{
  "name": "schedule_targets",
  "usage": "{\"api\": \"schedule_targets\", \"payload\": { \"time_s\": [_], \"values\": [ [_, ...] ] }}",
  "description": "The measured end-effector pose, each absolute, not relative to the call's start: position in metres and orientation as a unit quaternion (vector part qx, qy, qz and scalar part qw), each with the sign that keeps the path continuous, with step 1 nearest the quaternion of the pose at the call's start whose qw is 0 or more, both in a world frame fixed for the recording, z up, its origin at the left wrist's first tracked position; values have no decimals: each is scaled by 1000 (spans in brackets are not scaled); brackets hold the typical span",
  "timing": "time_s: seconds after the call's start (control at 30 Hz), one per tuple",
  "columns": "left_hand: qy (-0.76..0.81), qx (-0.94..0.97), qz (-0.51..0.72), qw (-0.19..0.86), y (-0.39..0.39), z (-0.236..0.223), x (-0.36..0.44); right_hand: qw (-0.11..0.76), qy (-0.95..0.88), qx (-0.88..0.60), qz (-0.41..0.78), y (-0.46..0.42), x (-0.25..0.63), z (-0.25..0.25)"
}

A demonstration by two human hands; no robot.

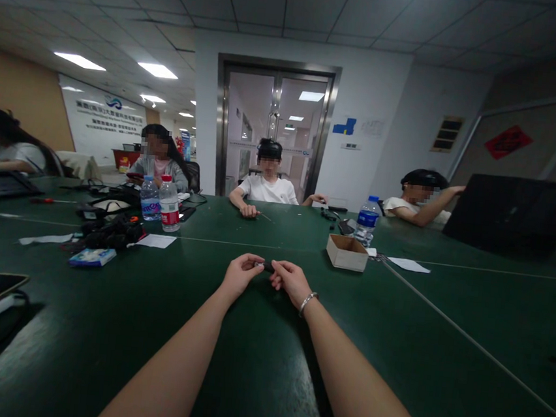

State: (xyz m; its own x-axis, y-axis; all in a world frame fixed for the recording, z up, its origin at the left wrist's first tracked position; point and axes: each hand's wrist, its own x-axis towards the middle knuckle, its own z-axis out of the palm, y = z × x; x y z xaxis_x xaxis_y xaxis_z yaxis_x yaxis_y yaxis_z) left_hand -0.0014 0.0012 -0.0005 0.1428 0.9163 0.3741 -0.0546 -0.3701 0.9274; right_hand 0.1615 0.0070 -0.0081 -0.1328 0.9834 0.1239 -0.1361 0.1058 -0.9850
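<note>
My left hand (241, 276) and my right hand (292, 282) meet just above the green table, close to its middle seam. Between them is a small, dark, short bar-like object (267, 266), whose kind is too small to make out. The left thumb and fingers pinch one end of it. On the other end, the right fingertips are closed, with the remaining fingers curled under. A silver bracelet (308, 303) circles my right wrist. The fingers cover much of the object.
An open cardboard box (346, 254) and a water bottle (367, 221) stand to the right. Leftward are two bottles, a heap of black gear (111, 232) and a blue-white packet (92, 257). A person (271, 188) sits opposite, holding a thin tool. A black screen (518, 215) rises far right.
</note>
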Motion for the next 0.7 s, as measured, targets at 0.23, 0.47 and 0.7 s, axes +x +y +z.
{"api": "schedule_targets", "payload": {
  "time_s": [0.23, 0.47, 0.7],
  "values": [
    [389, 591, 565, 424, 2, 0, -1, 529, -526, -401, 532, 4, 159, -5],
    [402, 580, 549, 448, 2, -2, 0, 540, -531, -392, 523, 4, 159, -6],
    [388, 605, 545, 432, -2, 2, -2, 537, -520, -390, 537, 3, 161, -5]
  ]
}}
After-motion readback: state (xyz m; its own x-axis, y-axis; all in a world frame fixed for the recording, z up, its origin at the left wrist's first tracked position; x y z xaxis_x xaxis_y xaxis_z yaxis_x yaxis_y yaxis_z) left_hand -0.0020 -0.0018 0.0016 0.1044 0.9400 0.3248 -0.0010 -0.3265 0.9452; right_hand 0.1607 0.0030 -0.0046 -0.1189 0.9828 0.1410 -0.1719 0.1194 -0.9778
